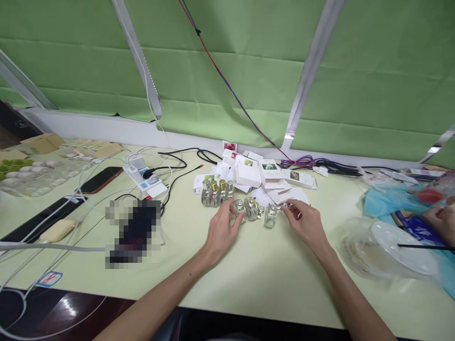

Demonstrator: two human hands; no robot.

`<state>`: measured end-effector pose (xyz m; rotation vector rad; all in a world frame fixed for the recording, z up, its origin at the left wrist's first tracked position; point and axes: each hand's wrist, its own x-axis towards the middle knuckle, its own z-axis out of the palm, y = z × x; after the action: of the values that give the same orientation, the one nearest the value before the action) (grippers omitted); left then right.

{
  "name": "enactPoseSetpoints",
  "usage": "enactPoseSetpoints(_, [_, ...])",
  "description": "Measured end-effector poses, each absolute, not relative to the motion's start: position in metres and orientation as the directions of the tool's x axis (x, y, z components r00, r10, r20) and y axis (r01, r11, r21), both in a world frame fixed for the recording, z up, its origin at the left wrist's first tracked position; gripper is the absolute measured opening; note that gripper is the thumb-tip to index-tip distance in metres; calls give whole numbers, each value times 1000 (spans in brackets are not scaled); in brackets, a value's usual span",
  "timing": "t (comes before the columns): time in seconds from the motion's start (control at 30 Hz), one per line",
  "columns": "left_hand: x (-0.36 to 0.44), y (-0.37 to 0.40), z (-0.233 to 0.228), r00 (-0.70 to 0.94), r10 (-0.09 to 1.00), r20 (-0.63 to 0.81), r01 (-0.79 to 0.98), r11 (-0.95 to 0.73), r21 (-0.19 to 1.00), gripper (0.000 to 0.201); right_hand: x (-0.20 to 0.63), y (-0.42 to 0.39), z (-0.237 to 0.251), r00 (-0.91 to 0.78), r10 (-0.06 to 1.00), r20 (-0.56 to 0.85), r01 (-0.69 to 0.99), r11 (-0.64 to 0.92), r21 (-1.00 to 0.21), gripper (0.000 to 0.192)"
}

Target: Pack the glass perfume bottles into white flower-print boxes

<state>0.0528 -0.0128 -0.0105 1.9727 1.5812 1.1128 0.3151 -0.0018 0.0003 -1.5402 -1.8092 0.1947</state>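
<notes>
My left hand (221, 231) is closed round the left side of a small uncapped glass perfume bottle (239, 209), thumb in front. Just right of it stands another glass bottle (251, 211) with a gold-coloured top. A tiny gold and clear piece (260, 213) lies beside that one. Farther right is a glass bottle (270, 216) with a bare spray top. My right hand (307, 223) pinches its thumb and fingers together near it; a small shiny thing at the fingertips is too small to make out. Several capped bottles (217, 193) stand in a cluster behind my left hand.
White cartons (248, 171) lie heaped behind the bottles. On the left are a power strip (145, 179), a phone (101, 180), white cables and egg trays (31, 177). A lidded plastic tub (401, 248) stands right, near another person's hand (441, 220).
</notes>
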Motion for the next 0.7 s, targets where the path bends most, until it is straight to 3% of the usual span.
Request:
enactPoseSetpoints(0.17, [54,-14,-11,65,936,345,658,-300,691,38,321,-3,-15,-138,947,290,802,279,-528,28])
enactPoseSetpoints(0.33, [53,-14,-13,81,948,307,648,-284,707,39,322,1,-14,83,955,286,735,136,-665,38])
enactPoseSetpoints(0.47, [53,-11,-15,103,954,283,590,-288,754,40,322,0,-13,168,953,253,733,51,-678,40])
enactPoseSetpoints(0.7, [51,-8,-10,59,940,337,528,-316,788,30,323,-1,-18,93,985,142,795,12,-606,39])
